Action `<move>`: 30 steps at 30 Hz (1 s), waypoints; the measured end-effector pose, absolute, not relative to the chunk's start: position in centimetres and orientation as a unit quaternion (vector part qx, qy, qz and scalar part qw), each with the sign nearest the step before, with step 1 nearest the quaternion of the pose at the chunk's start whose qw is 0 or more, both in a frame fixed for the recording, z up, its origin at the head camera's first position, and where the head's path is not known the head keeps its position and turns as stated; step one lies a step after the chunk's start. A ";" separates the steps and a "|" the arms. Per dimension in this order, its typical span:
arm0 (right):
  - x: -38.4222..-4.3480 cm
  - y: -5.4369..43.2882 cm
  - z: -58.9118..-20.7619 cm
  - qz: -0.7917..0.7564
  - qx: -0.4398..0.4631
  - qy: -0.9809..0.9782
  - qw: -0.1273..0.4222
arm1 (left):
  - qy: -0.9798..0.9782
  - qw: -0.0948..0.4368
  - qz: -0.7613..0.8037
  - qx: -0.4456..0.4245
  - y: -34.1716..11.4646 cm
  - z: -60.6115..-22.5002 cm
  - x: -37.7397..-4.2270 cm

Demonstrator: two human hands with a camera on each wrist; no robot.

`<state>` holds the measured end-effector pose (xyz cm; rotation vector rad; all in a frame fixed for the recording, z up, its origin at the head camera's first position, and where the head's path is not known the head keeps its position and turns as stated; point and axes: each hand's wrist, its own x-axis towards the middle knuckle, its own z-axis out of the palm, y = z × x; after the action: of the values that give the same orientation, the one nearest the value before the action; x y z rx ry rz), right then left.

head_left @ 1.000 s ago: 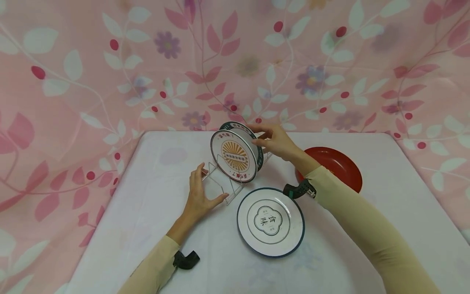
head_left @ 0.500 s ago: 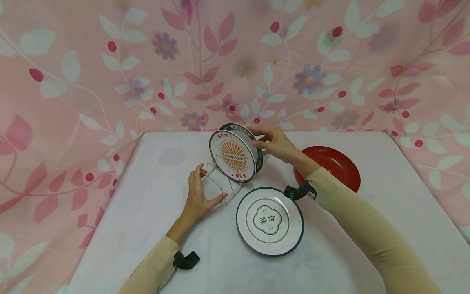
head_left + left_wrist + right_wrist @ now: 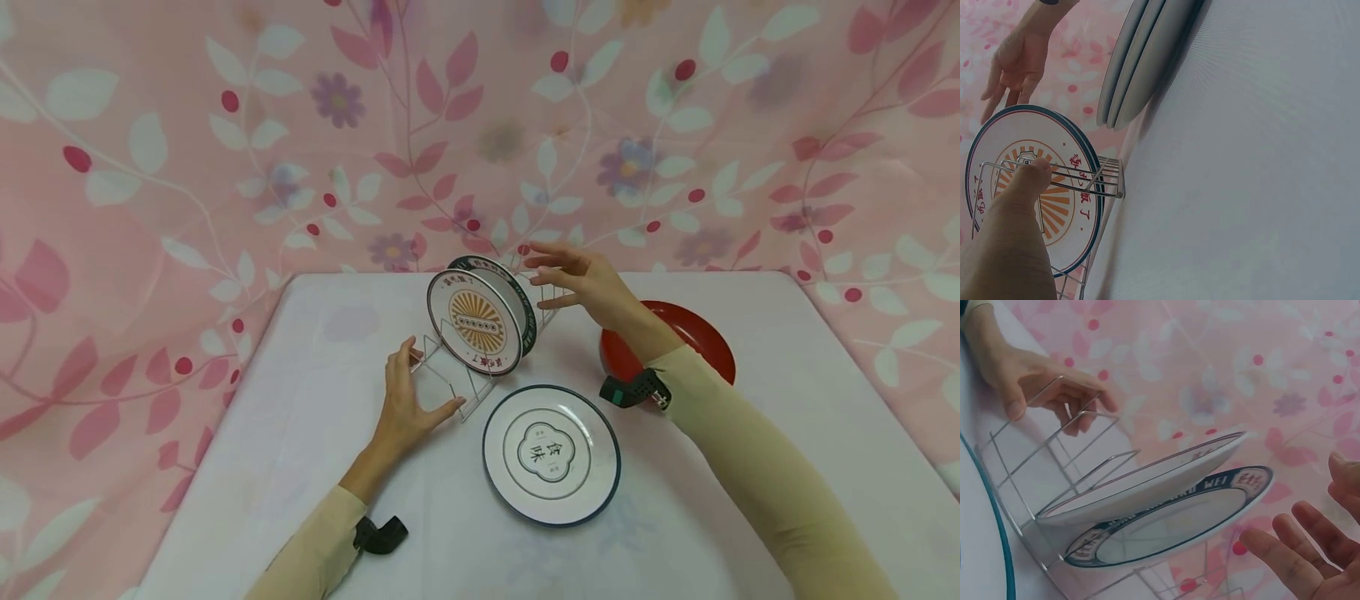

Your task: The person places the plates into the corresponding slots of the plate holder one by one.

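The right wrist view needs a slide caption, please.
Left hand holds a wire rack bearing two plates, right hand beside them.

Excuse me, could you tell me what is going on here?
A person is at a wire rack, holding its near end with the left hand. A sunburst plate and a dark-rimmed plate stand on edge in it. The right hand is beside them, fingers apart, seemingly touching neither. A blue-rimmed plate lies flat on the table, and a red dish is partly hidden by the right forearm.
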<state>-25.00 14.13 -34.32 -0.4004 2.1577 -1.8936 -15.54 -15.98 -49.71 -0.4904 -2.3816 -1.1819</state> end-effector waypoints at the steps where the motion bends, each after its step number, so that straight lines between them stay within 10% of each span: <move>1: -24.8 14.5 -34.2 -0.649 -0.139 0.738 0.121 | -0.860 0.218 -0.426 -0.177 -16.0 -49.7 -15.5; 30: -13.3 23.8 -46.1 -0.577 -0.149 0.769 0.233 | -0.861 0.214 -0.427 -0.176 -16.0 -49.9 -15.5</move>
<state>-13.26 23.81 -46.09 -0.4099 2.1110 -1.5836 -15.55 -16.04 -49.85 -0.4885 -2.3884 -1.1840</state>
